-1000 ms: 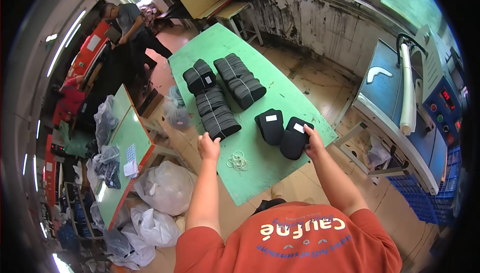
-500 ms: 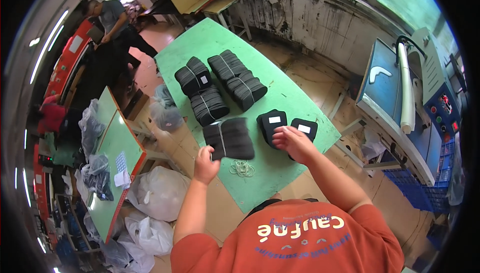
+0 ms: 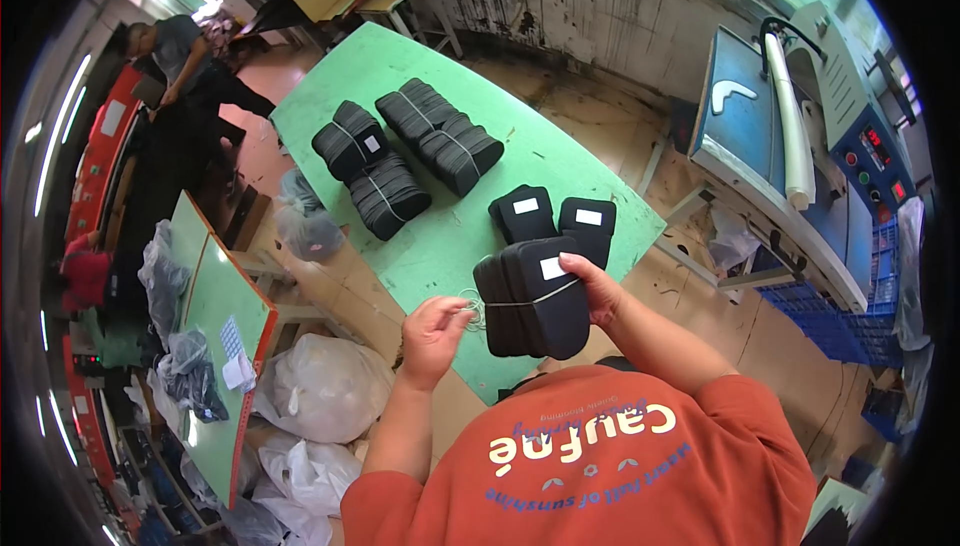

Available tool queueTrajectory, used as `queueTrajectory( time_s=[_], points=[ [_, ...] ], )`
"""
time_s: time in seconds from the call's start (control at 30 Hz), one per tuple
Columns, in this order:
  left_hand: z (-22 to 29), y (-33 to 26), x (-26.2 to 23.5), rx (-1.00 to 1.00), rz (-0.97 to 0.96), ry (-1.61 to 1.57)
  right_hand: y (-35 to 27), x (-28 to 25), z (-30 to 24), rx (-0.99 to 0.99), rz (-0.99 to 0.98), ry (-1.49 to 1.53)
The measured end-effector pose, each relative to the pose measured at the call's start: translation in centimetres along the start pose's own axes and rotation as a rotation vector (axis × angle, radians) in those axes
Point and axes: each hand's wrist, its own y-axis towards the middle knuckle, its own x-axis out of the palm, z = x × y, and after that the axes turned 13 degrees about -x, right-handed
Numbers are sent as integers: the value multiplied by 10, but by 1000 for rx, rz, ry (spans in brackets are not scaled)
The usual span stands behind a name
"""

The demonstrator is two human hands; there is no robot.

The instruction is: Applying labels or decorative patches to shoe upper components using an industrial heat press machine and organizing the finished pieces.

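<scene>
My right hand point(image 3: 598, 291) grips a stack of black, round-ended fabric pads point(image 3: 545, 321) by its right side, thumb beside the white label on top. A thin pale rubber band point(image 3: 520, 303) runs across this stack, which is held over the near part of the green table point(image 3: 560, 161). Just left of it, my left hand point(image 3: 436, 338) is closed in a pinch on pale rubber band strands. Loose rubber bands point(image 3: 476, 318) lie at those fingertips, so whether the pinched strand belongs to them or to the stack cannot be told.
Beyond the held stack lie two labelled black stacks point(image 3: 524, 212) point(image 3: 588, 221). Several banded bundles point(image 3: 440, 136) sit farther back. A press machine point(image 3: 770, 116) stands at right, above blue crates point(image 3: 830, 326). Left are another table point(image 3: 225, 286), plastic bags point(image 3: 325, 386) and a person point(image 3: 180, 56).
The stack has passed from beside my left hand to my right hand, its label now showing. My left hand has come to the loose rubber bands. The whole view has shifted slightly.
</scene>
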Motion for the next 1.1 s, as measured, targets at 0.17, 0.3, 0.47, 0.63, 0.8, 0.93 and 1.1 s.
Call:
queueTrajectory(
  time_s=[0.17,0.3,0.47,0.63,0.8,0.93,1.1],
  points=[
    [28,26,32,450,-177,155,-8,24,-9,-217,101,-132],
    [26,29,26,340,-564,-78,-18,20,-30,-296,144,-50],
    [19,19,18,336,-905,450,-16,3,-24,-333,199,12],
    [23,13,23,218,-1138,338,-26,-4,-16,-413,222,81],
    [43,19,28,183,-1146,436,-45,-12,-43,-718,46,133],
    [67,16,45,284,-1258,373,-69,-23,-64,-986,233,101],
    [24,42,62,59,-681,476,-97,-55,-99,-904,386,162]
  ],
)
